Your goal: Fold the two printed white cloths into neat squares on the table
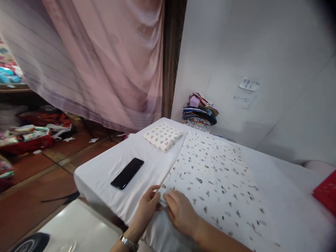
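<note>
A white cloth with small grey-green prints [210,175] lies spread over the white-covered table [105,171]. My left hand [149,203], with a metal watch on its wrist, pinches the cloth's near left corner. Right beside it, my right hand [181,211] has its fingers curled on the same near edge, gripping the fabric. Farther back on the table rests a folded cloth with grey prints [162,135]. A black phone [127,173] lies flat to the left of my hands.
A pile of folded fabrics [200,110] stands by the white wall at the back. Pink curtains [112,59] hang at the left, above a red basket [26,141] on the floor. A white surface [78,224] is at the lower left, and a red object [327,194] at the right edge.
</note>
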A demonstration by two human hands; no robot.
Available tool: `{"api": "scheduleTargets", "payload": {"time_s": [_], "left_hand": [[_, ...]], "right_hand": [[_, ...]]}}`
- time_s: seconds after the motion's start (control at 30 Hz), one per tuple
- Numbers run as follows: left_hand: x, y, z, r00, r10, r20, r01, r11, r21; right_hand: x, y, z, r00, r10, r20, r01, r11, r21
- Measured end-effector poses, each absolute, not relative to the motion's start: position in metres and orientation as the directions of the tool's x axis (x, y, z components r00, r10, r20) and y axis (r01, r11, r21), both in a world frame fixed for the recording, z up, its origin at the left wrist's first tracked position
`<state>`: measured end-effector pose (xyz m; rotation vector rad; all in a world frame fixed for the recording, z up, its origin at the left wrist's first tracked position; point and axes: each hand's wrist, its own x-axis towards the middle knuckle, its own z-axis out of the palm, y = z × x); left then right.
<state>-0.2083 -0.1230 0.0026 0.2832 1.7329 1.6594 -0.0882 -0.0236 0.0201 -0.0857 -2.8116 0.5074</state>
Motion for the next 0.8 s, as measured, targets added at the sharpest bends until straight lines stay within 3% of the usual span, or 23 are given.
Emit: {"api": "scheduleTargets", "payload": {"time_s": [0.17, 0.27, 0.37, 0.43, 0.53, 0.67, 0.8], "left_hand": [[-0.212, -0.124, 0.007, -0.731, 0.6, -0.326, -0.191, 0.278, 0.941], [-0.213, -0.127, 0.011, -0.734, 0.636, -0.239, 0.069, 0.419, 0.905], [-0.214, -0.128, 0.016, -0.726, 0.679, -0.107, 0.429, 0.568, 0.702], [-0.214, -0.128, 0.017, -0.714, 0.698, -0.06, 0.563, 0.623, 0.544], [-0.215, -0.124, 0.018, -0.705, 0.706, -0.065, 0.62, 0.658, 0.427], [-0.214, -0.116, 0.023, -0.732, 0.67, -0.124, 0.583, 0.71, 0.395], [-0.209, -0.112, 0.033, -0.76, 0.633, -0.147, 0.535, 0.738, 0.411]], "right_hand": [[-0.045, -0.017, 0.011, -0.951, 0.16, 0.265, 0.089, 0.961, -0.263], [-0.003, -0.009, 0.004, -0.938, 0.231, 0.257, 0.167, 0.954, -0.248], [0.049, -0.002, 0.002, -0.898, 0.327, 0.295, 0.259, 0.933, -0.248], [0.089, 0.001, 0.003, -0.861, 0.395, 0.321, 0.331, 0.914, -0.236], [0.154, 0.007, 0.005, -0.759, 0.56, 0.333, 0.504, 0.828, -0.244], [0.228, 0.013, 0.002, -0.413, 0.836, 0.361, 0.754, 0.536, -0.38], [0.256, 0.014, -0.002, -0.216, 0.947, 0.237, 0.774, 0.314, -0.55]]}}
